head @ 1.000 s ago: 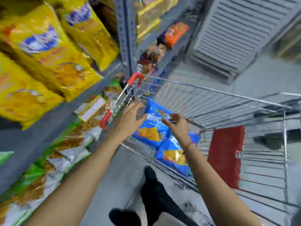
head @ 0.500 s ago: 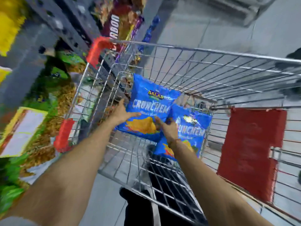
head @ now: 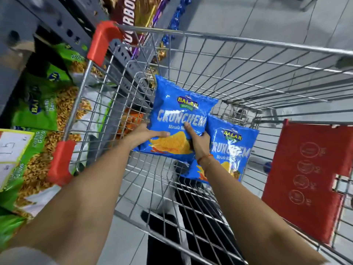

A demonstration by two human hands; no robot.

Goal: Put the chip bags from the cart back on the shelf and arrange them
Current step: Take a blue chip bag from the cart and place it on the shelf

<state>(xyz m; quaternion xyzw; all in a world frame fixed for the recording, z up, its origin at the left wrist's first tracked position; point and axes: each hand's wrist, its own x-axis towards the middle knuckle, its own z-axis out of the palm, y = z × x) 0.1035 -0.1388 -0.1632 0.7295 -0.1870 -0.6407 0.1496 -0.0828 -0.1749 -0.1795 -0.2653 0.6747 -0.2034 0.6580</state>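
Two blue chip bags lie inside the wire cart (head: 238, 41). The upper blue chip bag (head: 177, 104) is gripped on both sides near its lower end: my left hand (head: 147, 135) holds its left edge with the thumb across the front, and my right hand (head: 198, 140) holds its right edge with a finger pointing up the front. The second blue chip bag (head: 235, 150) lies partly under the first and under my right wrist. The grey shelf (head: 63, 25) stands to the left of the cart.
Green snack packets (head: 44, 104) fill the low shelf at left, with a yellow price tag (head: 11, 152) in front. Brown and purple biscuit packs (head: 133, 14) sit further along. The cart has red corner guards (head: 101, 43) and a red child-seat flap (head: 305, 178). Grey floor lies beyond.
The view dropped from the yellow bags on the shelf down into the cart. Both hands went from reaching toward the bags to gripping the upper blue bag, which now sits slightly higher.
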